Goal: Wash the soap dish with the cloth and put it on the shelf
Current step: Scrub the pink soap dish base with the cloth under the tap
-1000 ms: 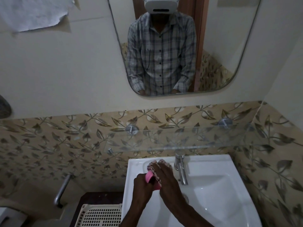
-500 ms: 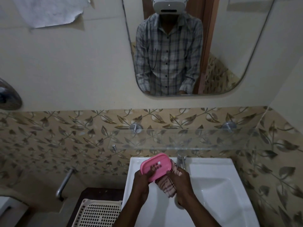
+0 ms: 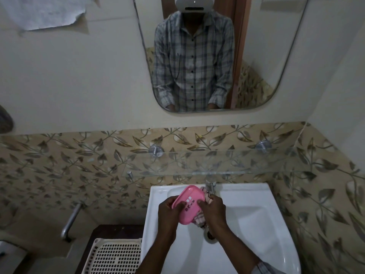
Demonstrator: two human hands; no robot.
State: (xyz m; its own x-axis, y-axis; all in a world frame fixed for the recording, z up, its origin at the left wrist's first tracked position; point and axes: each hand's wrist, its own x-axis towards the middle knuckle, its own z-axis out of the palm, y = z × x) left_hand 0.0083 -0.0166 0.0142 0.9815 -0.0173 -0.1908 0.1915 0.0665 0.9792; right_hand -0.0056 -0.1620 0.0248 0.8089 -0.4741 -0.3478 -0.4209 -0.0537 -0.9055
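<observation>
A pink soap dish [image 3: 190, 202] with small slots is held over the white sink [image 3: 246, 220]. My left hand [image 3: 168, 214] grips its left edge, thumb on the top face. My right hand [image 3: 212, 211] holds the dish's right side together with a striped cloth [image 3: 200, 220] bunched under and behind the dish. The glass shelf [image 3: 217, 163] on two metal pegs runs along the leaf-patterned tiles just above the sink, with nothing on it.
A metal tap [image 3: 211, 186] stands right behind the dish. A cream perforated basket [image 3: 114, 256] sits on a dark stand left of the sink. A metal pipe [image 3: 70, 220] juts from the left wall. The mirror [image 3: 207, 56] above shows a person in a plaid shirt.
A second ago my hands rubbed the cloth over the dish, mostly hiding it. The dish then came out on top of the cloth, and now sits lower and flatter between both hands.
</observation>
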